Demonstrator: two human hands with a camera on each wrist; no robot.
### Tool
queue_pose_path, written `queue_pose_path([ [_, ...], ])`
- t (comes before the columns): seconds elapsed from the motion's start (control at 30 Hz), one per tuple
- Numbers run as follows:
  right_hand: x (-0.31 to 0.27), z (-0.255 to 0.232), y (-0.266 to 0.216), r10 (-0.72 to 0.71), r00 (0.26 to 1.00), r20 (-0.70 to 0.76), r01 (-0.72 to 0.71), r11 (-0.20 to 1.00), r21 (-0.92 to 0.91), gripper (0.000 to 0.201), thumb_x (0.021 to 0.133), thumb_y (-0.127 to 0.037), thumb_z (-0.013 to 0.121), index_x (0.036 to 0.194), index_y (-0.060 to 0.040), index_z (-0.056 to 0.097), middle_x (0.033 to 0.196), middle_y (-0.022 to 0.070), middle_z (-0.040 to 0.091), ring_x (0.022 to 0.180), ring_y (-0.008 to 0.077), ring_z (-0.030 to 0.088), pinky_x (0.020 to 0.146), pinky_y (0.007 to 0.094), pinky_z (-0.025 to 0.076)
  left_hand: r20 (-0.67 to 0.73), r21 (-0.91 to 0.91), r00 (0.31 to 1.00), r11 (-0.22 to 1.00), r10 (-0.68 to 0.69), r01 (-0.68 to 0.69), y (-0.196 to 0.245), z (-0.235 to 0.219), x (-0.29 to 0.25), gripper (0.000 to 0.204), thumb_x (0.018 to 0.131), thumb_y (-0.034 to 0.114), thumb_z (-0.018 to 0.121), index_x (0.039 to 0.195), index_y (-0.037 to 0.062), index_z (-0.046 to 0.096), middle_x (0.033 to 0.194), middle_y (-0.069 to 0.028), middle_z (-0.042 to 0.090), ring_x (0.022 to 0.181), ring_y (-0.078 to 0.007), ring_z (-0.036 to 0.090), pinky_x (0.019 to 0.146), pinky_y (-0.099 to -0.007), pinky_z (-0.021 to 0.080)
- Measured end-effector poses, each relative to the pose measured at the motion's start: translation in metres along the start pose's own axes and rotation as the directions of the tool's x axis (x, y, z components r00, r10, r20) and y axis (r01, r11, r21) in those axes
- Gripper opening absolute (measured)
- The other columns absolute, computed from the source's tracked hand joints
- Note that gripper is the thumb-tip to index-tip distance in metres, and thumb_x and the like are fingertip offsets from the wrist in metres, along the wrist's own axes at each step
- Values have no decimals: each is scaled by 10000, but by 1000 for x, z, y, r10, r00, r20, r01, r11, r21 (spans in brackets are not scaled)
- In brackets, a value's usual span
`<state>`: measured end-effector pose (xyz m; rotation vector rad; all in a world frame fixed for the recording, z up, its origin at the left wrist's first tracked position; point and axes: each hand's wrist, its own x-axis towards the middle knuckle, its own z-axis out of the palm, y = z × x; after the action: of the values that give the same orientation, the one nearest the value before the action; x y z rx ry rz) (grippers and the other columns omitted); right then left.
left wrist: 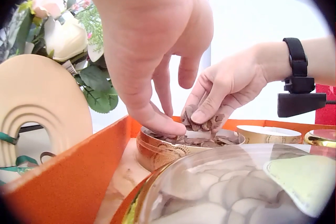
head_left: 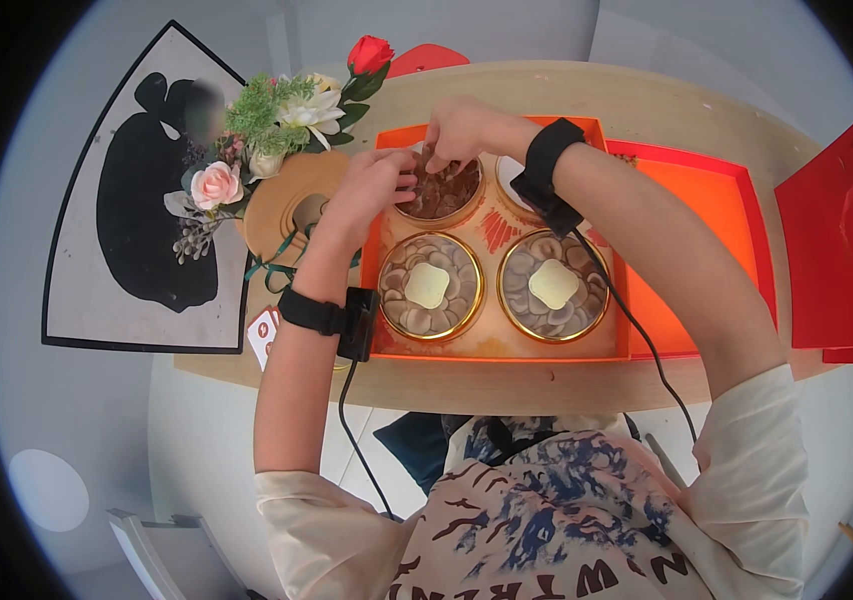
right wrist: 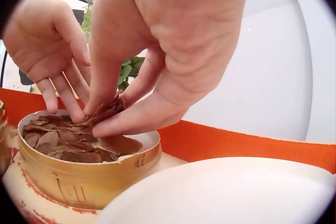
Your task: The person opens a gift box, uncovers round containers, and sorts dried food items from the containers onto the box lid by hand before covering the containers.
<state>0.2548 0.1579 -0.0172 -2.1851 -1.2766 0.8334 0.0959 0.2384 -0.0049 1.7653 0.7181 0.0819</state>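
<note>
An open round gold tin [right wrist: 79,184] holds thin dried brown slices [right wrist: 63,145]. My right hand [right wrist: 173,50] pinches a small bunch of these slices just above the heap, thumb and fingertips together. From the other side my left hand [left wrist: 157,40] reaches down, its fingers extended and fingertips at the slices by the tin's rim. In the head view both hands meet over this tin at the back left of an orange box [head_left: 496,357]. Nearer me stand two gold-rimmed tins with clear tops, a left tin [head_left: 446,320] and a right tin [head_left: 546,325], showing paler slices.
A white round container [head_left: 509,180] stands right of the open tin, partly under my right wrist. The red-edged orange tray [head_left: 696,220] adjoins the box. Artificial flowers [head_left: 216,186] and a tan round object [head_left: 271,205] stand left. A red bag [head_left: 836,250] is at right.
</note>
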Motion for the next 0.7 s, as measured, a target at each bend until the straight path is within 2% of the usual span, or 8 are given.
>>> queue_pose_path([
  [0.07, -4, -3, -1, -46, 999, -18, 46, 999, -22, 277, 784, -29, 799, 1020, 98, 731, 928, 153, 734, 783, 220, 716, 645, 309, 625, -26, -33, 1000, 999, 7, -8, -2, 0, 2, 435, 1024, 239, 483, 1344, -44, 565, 1283, -134, 631, 1119, -221, 630, 937, -346, 547],
  [0.2, -12, -11, -1, -82, 996, -17, 84, 991, 104, 225, 799, 7, 772, 1007, 88, 742, 931, 146, 735, 776, 218, 719, 649, 307, 628, -36, 40, 999, 999, 20, -18, -4, -3, 6, 429, 1023, 224, 488, 1357, -35, 561, 1271, -129, 642, 1112, -217, 635, 922, -333, 542],
  [0.4, -17, -13, 3, -83, 996, -19, 85, 988, 132, 213, 809, -1, 760, 1015, 53, 756, 920, 116, 745, 758, 195, 721, 680, 292, 619, 47, 211, 986, 963, 160, -167, -23, -9, 21, 429, 934, 88, 591, 1338, -58, 584, 1259, -128, 659, 1039, -201, 652, 865, -309, 537],
  [0.47, -21, -17, 5, -86, 996, -8, 86, 991, 104, 206, 819, -9, 751, 1019, 43, 760, 922, 105, 748, 762, 184, 720, 695, 285, 614, 74, 450, 958, 848, 276, -279, -23, -10, 24, 493, 869, 103, 678, 1335, -36, 598, 1257, -143, 662, 995, -206, 657, 850, -325, 538],
  [0.5, -24, -21, 8, -136, 991, 4, 134, 984, 115, 190, 830, -21, 741, 1011, 30, 765, 927, 96, 752, 792, 175, 722, 717, 282, 610, 74, 451, 958, 848, 276, -279, -24, -11, 24, 493, 869, 103, 678, 1335, -36, 598, 1257, -143, 662, 995, -206, 657, 850, -325, 538],
  [0.57, -32, -31, 11, -184, 983, 12, 181, 975, 128, 175, 841, -34, 731, 1002, 18, 771, 931, 86, 755, 821, 167, 724, 739, 278, 605, 80, 622, 947, 727, 310, -290, -6, -5, 7, 580, 826, 188, 760, 1354, 11, 597, 1218, -161, 665, 1018, -236, 650, 883, -356, 526],
  [0.67, -48, -52, 19, -182, 983, 0, 178, 961, 211, 199, 856, -53, 718, 1032, 28, 757, 967, 101, 752, 898, 175, 725, 776, 283, 603, 217, 679, 869, 570, 445, -462, -8, -6, 10, 645, 797, 250, 806, 1372, 53, 590, 1237, -185, 627, 1080, -269, 628, 942, -373, 506],
  [0.7, -56, -60, 25, -215, 977, -14, 212, 948, 236, 222, 856, -60, 723, 1055, 33, 748, 988, 109, 748, 912, 178, 722, 793, 285, 600, 221, 679, 867, 568, 446, -465, -7, -5, 11, 645, 797, 250, 806, 1372, 53, 590, 1237, -185, 627, 1080, -269, 628, 942, -373, 506],
])
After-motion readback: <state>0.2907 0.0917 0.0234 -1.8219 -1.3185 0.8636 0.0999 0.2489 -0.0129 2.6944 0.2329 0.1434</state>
